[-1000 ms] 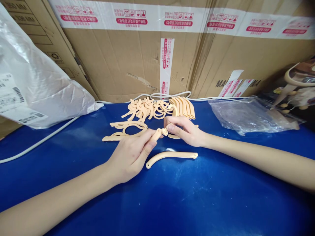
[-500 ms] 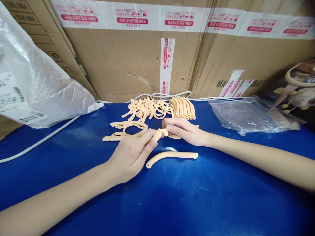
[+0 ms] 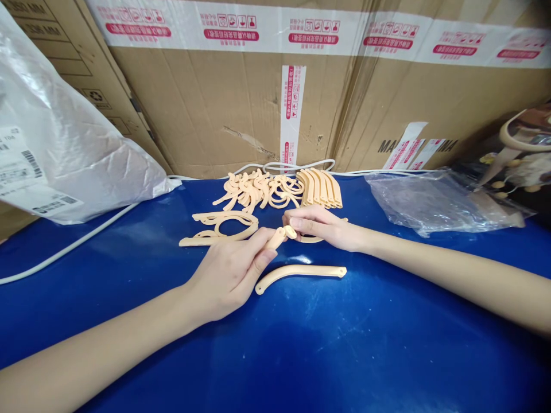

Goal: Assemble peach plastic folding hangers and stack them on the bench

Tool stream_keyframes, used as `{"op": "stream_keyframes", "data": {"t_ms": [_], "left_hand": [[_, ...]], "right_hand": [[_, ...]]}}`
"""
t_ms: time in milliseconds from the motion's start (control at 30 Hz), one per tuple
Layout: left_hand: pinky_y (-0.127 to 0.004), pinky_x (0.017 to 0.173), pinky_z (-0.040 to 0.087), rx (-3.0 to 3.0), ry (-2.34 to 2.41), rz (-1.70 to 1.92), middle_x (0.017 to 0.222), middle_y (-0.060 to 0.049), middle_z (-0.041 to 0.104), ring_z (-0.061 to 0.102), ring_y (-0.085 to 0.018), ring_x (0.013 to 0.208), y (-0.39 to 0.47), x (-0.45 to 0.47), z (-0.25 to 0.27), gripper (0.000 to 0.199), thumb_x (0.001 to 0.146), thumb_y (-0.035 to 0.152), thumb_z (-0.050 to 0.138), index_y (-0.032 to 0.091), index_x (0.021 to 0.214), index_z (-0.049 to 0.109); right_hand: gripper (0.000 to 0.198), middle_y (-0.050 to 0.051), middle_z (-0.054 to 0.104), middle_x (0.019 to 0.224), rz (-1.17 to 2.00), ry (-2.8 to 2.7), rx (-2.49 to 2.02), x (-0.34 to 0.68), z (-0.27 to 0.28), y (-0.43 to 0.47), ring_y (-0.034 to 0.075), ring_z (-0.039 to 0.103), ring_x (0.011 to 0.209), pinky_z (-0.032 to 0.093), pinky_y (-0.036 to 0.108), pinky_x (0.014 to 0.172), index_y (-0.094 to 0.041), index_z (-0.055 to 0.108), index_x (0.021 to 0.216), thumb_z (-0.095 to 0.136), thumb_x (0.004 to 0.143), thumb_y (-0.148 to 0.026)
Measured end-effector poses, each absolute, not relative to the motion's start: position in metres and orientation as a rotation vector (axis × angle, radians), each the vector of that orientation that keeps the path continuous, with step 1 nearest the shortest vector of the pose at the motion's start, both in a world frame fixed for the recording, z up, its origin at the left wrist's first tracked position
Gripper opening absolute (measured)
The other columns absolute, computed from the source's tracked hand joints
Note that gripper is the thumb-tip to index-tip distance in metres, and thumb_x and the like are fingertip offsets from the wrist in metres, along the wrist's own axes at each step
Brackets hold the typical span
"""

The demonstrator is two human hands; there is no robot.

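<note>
Bar (image 3: 274,239) in beige sits at the centre of the frame, clasped by the left hand (image 3: 228,272); the right hand (image 3: 322,228) pinches a small beige part (image 3: 290,232) beside its holed end, and I cannot tell whether these two pieces touch. Just below, a curved strip (image 3: 301,270) lies on the blue tabletop (image 3: 310,355). At upper centre, jumbled hooked pieces (image 3: 247,191) and a nested row of bars (image 3: 317,186) lie before a cardboard box (image 3: 215,103).
</note>
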State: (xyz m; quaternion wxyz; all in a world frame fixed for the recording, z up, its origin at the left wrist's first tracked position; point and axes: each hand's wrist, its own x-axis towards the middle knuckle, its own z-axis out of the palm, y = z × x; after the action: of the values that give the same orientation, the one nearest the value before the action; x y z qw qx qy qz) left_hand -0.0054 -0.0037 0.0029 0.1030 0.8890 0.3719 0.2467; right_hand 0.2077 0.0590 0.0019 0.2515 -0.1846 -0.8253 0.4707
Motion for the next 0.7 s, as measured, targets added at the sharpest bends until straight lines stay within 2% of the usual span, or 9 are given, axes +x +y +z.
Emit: {"op": "stream_keyframes", "data": {"t_ms": [200,400,700], "left_hand": [[-0.026,0.059,0.042,2.734,1.079,0.723,0.078,0.000,0.062,0.060,-0.016,0.067,-0.0029,-0.0059,-0.0005,0.024,0.098,0.028,0.029,0.018,0.107,0.048],[-0.027,0.059,0.044,2.818,1.132,0.696,0.084,-0.002,0.066,0.064,-0.018,0.071,-0.0018,-0.0049,-0.0041,0.027,0.099,0.033,0.027,0.020,0.111,0.047],[-0.028,0.063,0.046,2.758,1.205,0.667,0.089,-0.004,0.066,0.064,-0.018,0.075,-0.0013,-0.0050,-0.0058,0.030,0.099,0.034,0.025,0.020,0.112,0.048]], "right_hand": [[0.035,-0.003,0.038,0.067,1.386,-2.265,-0.529,0.2102,0.0065,0.0616,0.008,0.034,0.062,0.028,0.023,0.057,-0.016,0.046,0.069,0.039,0.096,-0.037],[0.033,-0.003,0.039,0.067,1.384,-2.266,-0.516,0.2106,0.0061,0.0644,0.008,0.034,0.063,0.027,0.023,0.058,-0.015,0.046,0.069,0.041,0.096,-0.034],[0.034,-0.005,0.031,0.066,1.344,-2.143,-0.556,0.2085,-0.0003,0.0634,0.007,0.028,0.059,0.022,0.024,0.054,-0.016,0.042,0.067,0.045,0.093,-0.039]]}}
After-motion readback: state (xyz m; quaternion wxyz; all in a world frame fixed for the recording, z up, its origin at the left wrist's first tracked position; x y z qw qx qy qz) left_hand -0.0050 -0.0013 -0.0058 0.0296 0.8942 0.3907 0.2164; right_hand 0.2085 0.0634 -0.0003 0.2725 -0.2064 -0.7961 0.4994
